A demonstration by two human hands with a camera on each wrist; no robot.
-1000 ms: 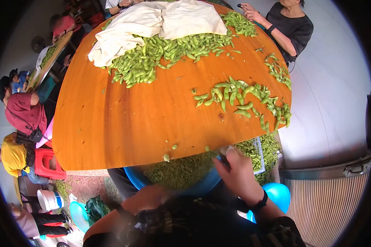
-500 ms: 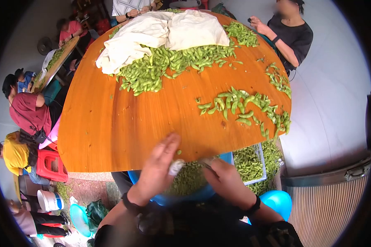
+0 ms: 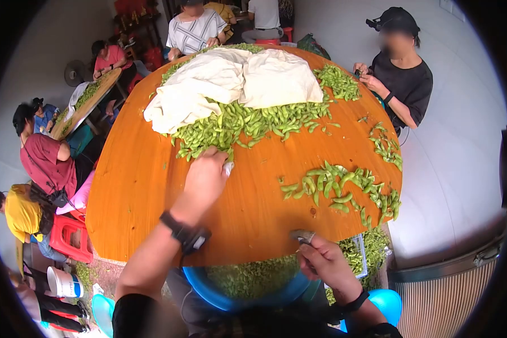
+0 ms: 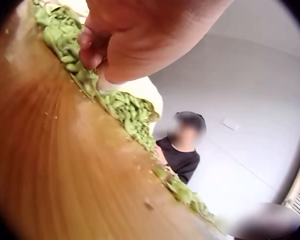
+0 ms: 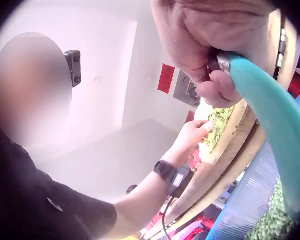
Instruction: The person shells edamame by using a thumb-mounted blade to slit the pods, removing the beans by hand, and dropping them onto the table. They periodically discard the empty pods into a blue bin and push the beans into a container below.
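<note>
My left hand (image 3: 205,176) reaches to the near edge of a heap of green soybean pods (image 3: 253,121), its fingers bent down at the pods. White wrapping (image 3: 227,168) covers part of its thumb. I cannot tell whether a pod is between those fingers. At the table's near edge my right hand (image 3: 329,263) grips a small tool (image 3: 302,234) with a dark, metal-looking end. In the right wrist view a curved teal piece (image 5: 267,107) runs out from under that palm. Below the table edge, a blue basin (image 3: 208,293) holds many shelled green beans (image 3: 253,277).
Cream cloth (image 3: 281,79) covers much of the heap. Loose pods (image 3: 343,186) lie at the table's right. A crate (image 3: 361,253) of pods stands beside the basin. One person (image 3: 403,79) sits at the right, another (image 3: 194,31) at the far side. A red stool (image 3: 70,239) stands left.
My left hand has gone from the basin, up past the table edge, and forward to the pod heap. The right hand stays near the edge with its tool. The head view has tilted up.
</note>
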